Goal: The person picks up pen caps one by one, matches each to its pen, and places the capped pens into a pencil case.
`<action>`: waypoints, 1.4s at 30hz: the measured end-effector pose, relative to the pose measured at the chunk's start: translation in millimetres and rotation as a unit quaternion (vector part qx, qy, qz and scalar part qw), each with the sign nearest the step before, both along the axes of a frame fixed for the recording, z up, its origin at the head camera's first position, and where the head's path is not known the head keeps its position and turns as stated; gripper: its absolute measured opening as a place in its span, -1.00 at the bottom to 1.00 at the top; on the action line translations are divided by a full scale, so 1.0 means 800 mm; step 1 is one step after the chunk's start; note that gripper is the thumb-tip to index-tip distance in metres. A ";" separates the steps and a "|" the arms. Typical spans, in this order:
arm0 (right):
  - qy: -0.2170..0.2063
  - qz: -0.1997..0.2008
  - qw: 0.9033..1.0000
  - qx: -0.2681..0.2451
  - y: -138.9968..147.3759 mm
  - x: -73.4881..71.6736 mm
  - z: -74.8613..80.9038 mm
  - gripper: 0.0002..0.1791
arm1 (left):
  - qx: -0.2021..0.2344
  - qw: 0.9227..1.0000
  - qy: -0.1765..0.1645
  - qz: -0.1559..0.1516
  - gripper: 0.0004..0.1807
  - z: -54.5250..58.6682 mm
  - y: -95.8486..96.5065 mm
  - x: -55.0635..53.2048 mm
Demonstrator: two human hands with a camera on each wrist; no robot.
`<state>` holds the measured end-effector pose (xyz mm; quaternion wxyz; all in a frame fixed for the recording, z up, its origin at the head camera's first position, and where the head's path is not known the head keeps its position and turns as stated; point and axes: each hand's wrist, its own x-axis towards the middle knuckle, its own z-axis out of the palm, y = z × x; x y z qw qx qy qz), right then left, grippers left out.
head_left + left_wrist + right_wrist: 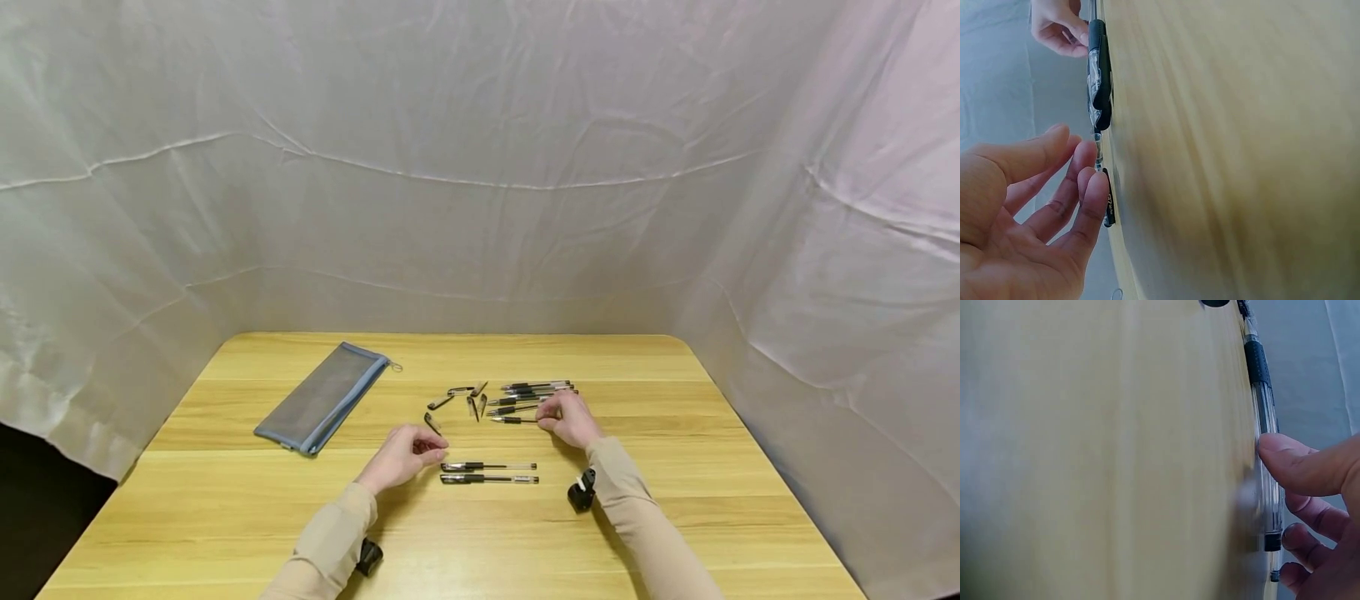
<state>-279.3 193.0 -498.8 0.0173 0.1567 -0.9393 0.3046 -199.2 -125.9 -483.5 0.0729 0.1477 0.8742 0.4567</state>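
My right hand (pixel 572 419) pinches the clear barrel of an uncapped gel pen (pixel 513 420), the nearest in a row. In the right wrist view, the thumb lies along that pen's barrel (pixel 1265 487), below its black grip. Several more uncapped pens (pixel 536 386) lie just beyond. My left hand (pixel 402 457) holds nothing, its fingers loosely bent beside a loose black pen cap (pixel 432 423). Its fingertips overlap a cap (pixel 1110 203) in the left wrist view. Two capped pens (pixel 487 478) lie parallel on the table, right of the left hand.
Several loose pen caps (pixel 441 402) lie scattered between the hands, farther back. A blue-edged mesh zip pouch (pixel 322 398) lies flat at the table's left. The wooden table (pixel 675 517) is bordered by hanging grey cloth (pixel 480 233) at the back and sides.
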 end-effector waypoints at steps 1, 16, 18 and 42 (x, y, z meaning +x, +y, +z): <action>0.001 0.002 1.000 0.000 0.000 0.001 0.000 -0.92 | 0.001 1.000 -0.002 0.001 -0.81 0.001 0.000 0.000; -0.042 -0.023 0.988 -0.145 -0.001 0.032 0.000 -0.91 | 0.005 1.000 -0.009 0.021 -0.79 0.001 -0.003 -0.002; -0.050 -0.035 0.983 -0.171 -0.002 0.035 0.000 -0.88 | 0.004 1.000 -0.007 0.024 -0.79 0.001 -0.005 -0.001; -0.104 -0.079 0.926 -0.354 0.000 0.063 -0.004 -0.66 | 0.024 0.995 0.015 0.099 -0.69 -0.011 -0.018 -0.044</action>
